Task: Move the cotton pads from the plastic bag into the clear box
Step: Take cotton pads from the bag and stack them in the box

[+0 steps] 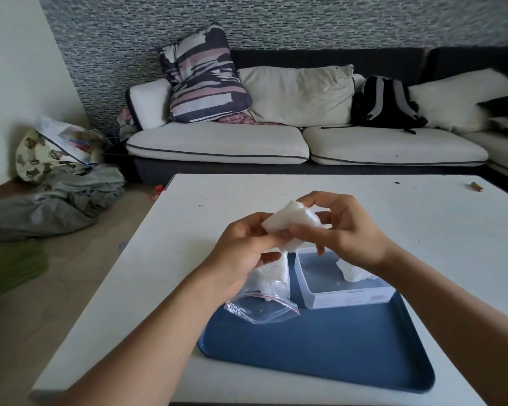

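Observation:
A stack of white cotton pads (288, 219) is held up above the table between both hands. My left hand (241, 250) pinches its lower left edge and also grips the clear zip bag (264, 294), which hangs open-end down with more pads inside. My right hand (343, 227) curls around the right side of the stack. Below my right hand the clear box (346, 297) stands on a blue tray (320, 347), with a few pads (354, 272) lying in its far right corner.
The tray sits on a white table (437, 230). A small brown object (477, 186) lies near the table's far right edge. Behind the table stands a sofa (276, 142) with cushions and a black backpack (386, 102). Clothes and bags (59, 177) lie on the floor at left.

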The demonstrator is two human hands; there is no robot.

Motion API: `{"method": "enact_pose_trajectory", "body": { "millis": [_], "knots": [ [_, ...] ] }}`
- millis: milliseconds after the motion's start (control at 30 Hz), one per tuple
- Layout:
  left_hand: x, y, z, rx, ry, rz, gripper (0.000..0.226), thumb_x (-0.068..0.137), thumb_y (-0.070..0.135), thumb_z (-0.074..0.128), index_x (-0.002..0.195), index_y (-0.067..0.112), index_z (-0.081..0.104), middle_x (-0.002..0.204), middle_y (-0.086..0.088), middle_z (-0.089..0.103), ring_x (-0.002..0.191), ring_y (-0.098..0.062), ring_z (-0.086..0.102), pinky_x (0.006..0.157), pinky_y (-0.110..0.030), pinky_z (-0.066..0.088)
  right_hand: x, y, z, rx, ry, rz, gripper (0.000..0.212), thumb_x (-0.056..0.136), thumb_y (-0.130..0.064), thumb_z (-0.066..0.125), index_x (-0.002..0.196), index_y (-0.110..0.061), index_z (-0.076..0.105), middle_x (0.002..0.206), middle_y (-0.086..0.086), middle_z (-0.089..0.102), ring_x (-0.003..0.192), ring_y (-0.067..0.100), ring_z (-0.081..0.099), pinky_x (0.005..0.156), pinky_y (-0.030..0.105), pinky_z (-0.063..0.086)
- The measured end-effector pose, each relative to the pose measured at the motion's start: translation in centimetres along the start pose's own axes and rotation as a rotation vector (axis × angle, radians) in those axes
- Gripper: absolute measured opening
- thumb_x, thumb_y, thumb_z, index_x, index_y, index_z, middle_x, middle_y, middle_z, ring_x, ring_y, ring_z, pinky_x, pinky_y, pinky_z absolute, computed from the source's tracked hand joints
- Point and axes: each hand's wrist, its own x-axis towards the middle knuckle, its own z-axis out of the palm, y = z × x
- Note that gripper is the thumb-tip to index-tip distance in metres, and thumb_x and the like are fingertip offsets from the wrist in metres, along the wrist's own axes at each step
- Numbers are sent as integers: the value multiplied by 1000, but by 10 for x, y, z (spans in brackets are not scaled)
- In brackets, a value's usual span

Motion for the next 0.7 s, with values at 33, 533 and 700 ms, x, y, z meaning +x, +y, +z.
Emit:
{"method": "enact_pose_trajectory", "body": {
  "millis": [33,533,700],
  "knots": [
    [-1,-1,0,3,-22,-21,22,69,18,81,87,23,71,88,1,72,90,-15,66,77,-29,49,0,1,-1,-1,-18,18,31,80,-25,80,101,-6,68,92,17,70,73,29,63,50,34,50],
    [0,2,-6,-184,-31,-208,39,70,28,77,108,18,71,100,-2,75,93,-16,69,86,-30,54,0,4,-7,153,-92,36,36,80,-13,76,116,-14,71,112,6,71,97,43,62,70,33,53],
    [-1,5,-3,-280,-59,-264,37,74,26,73,108,13,70,92,-3,74,84,-14,69,85,-29,54,-1,4,-5,115,-114,49,31,81,-13,81,110,-12,72,106,11,71,90,38,63,69,32,54]
  ]
}}
